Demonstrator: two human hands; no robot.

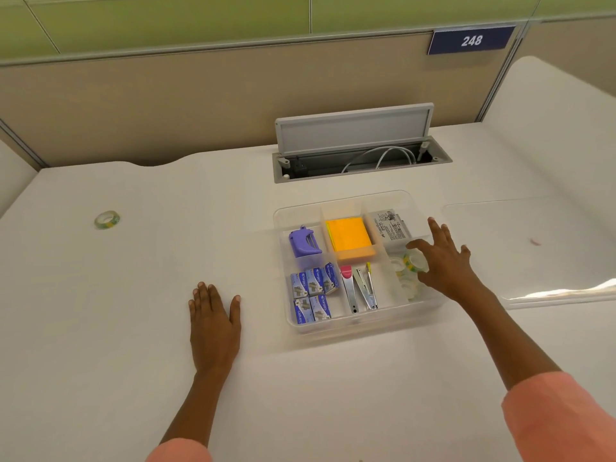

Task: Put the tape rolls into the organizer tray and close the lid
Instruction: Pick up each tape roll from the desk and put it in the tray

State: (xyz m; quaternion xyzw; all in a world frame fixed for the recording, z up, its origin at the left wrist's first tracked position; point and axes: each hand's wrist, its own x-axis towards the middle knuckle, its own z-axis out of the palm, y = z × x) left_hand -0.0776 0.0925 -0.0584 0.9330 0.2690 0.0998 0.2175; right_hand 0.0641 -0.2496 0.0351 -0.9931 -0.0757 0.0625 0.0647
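Note:
The clear organizer tray [346, 328] stands open on the white desk, right of centre. Several clear tape rolls [405, 268] lie in its front right compartment. My right hand [446, 258] hovers over that compartment with fingers spread, holding nothing. One more tape roll [107, 219], clear with green and yellow print, lies alone far to the left on the desk. My left hand [215, 318] rests flat on the desk left of the tray. The clear lid [533, 255] lies flat on the desk to the right of the tray.
The tray also holds a purple tool [303, 242], orange sticky notes [350, 236], a white box [388, 225], blue staple boxes [311, 295] and staplers [360, 288]. Behind it an open cable hatch [360, 155] is set into the desk. A partition wall stands at the back.

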